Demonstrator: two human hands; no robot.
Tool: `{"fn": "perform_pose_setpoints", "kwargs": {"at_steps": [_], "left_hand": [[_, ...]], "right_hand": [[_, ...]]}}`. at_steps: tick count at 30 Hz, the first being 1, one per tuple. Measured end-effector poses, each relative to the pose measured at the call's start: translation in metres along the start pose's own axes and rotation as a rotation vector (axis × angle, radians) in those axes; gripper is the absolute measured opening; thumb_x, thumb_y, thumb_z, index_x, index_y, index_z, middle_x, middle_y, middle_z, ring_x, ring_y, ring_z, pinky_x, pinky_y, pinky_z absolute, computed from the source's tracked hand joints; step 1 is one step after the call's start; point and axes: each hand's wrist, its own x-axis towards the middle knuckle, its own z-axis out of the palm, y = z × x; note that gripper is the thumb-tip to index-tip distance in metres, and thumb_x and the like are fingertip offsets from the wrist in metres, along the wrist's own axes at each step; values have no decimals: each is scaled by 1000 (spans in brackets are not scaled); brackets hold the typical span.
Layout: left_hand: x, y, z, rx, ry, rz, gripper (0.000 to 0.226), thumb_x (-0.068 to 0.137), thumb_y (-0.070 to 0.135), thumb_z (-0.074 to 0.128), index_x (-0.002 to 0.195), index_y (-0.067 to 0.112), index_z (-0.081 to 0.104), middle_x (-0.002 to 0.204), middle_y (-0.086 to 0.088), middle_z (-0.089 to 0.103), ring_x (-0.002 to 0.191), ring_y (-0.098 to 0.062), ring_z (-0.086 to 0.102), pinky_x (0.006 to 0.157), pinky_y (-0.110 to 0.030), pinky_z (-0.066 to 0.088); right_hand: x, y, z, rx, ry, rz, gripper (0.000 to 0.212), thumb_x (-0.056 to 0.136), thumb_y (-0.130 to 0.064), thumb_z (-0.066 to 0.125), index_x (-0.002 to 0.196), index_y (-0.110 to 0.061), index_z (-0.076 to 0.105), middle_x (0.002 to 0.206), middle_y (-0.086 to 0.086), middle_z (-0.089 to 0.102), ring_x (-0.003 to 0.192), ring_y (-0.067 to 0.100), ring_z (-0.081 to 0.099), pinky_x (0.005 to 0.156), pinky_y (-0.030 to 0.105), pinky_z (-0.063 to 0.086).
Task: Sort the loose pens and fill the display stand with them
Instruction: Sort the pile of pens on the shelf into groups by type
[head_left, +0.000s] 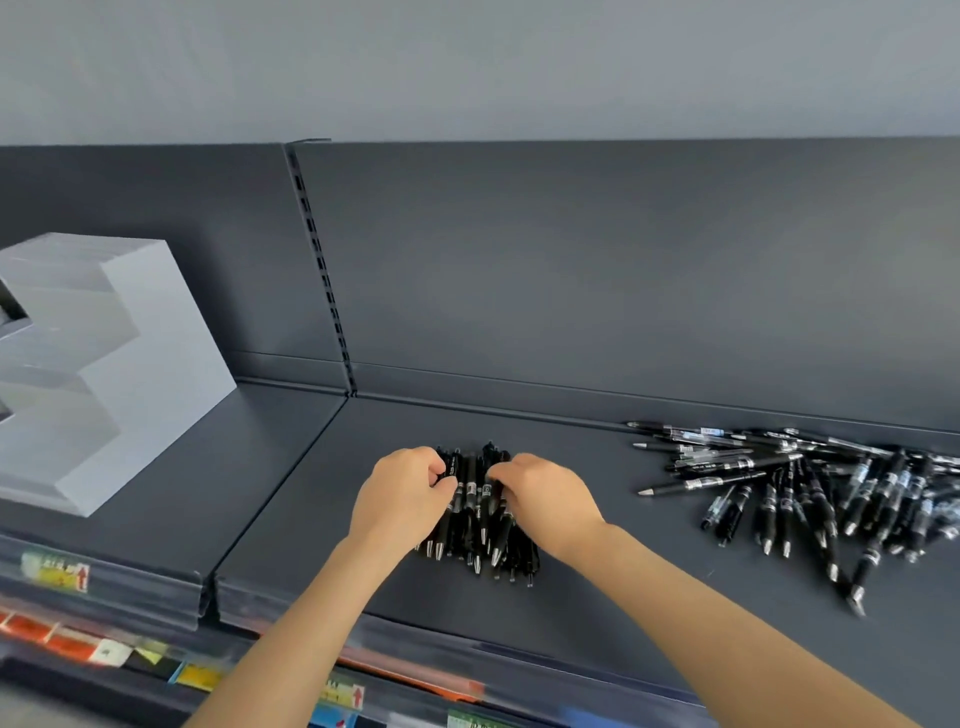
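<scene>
Pens (474, 512): L hand (402, 496) + R hand (543, 499) curled round.

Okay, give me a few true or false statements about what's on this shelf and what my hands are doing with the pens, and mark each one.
1. The left hand and the right hand both grip the bundle of black pens. True.
2. The display stand is to the right of the bundle. False: the display stand is to its left.
3. A loose pile of pens lies on the shelf to the right of the hands. True.
4. The bundle's silver tips point toward the back panel. False: they point toward the shelf's front edge.
</scene>
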Motion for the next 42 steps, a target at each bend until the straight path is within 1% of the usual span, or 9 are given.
{"fn": "perform_pose_setpoints", "kwargs": {"at_steps": [3,7,16,24,27,30,31,35,42], "left_hand": [[1,3,5,-17,-10,11,21,91,29,59,110,21,65,102,8,65,90,-10,63,83,-33,54],[4,18,16,-33,-32,45,21,91,31,60,109,22,65,99,11,65,88,-8,63,82,-33,55],[6,120,77,-88,-168,284,24,92,31,57,113,21,64,101,10,65,95,-11,60,87,-33,51],[11,194,132,68,-254,477,21,96,26,54,113,18,63,109,3,61,97,-17,59,84,-34,51],[18,203,142,181,-268,496,19,96,22,52,111,17,62,110,1,59,96,-19,58,76,-31,49],[23,202,150,272,-289,467,3,91,17,56,91,18,53,105,-3,60,93,-23,60,74,-35,50],[24,202,152,291,-297,456,8,90,17,58,88,18,50,104,-4,60,92,-24,60,74,-36,51],[27,202,157,289,-309,446,16,89,24,63,100,13,60,104,-1,58,91,-22,58,72,-32,48],[26,201,159,279,-297,442,7,93,19,57,89,15,61,100,-1,55,86,-23,59,72,-33,50]], "right_hand": [[-5,2,6,5,-53,-7,40,89,3,42,118,-19,60,104,5,53,78,31,60,61,35,51],[-19,12,-5,95,32,52,37,94,-3,42,124,-19,58,109,6,54,82,31,60,66,35,52],[-108,103,-46,180,178,429,27,96,-14,44,112,-16,65,104,3,61,91,21,58,74,31,49],[-164,159,-72,190,230,728,21,93,-11,44,91,-12,65,75,1,66,61,19,58,59,34,51],[-172,174,-80,242,314,860,17,92,-15,47,84,-12,62,67,2,64,58,21,60,52,31,49],[-169,188,-86,348,367,945,19,92,-23,54,79,-10,59,61,0,60,55,18,56,55,28,49],[-167,192,-86,372,365,958,23,92,-26,56,78,-7,58,60,2,58,55,19,53,56,29,49],[-153,202,-84,432,332,972,43,89,-30,62,58,-12,38,49,3,38,47,19,36,51,27,38],[-147,205,-84,512,238,1029,47,80,-10,62,51,-14,26,42,0,29,38,15,26,43,20,28]]}}
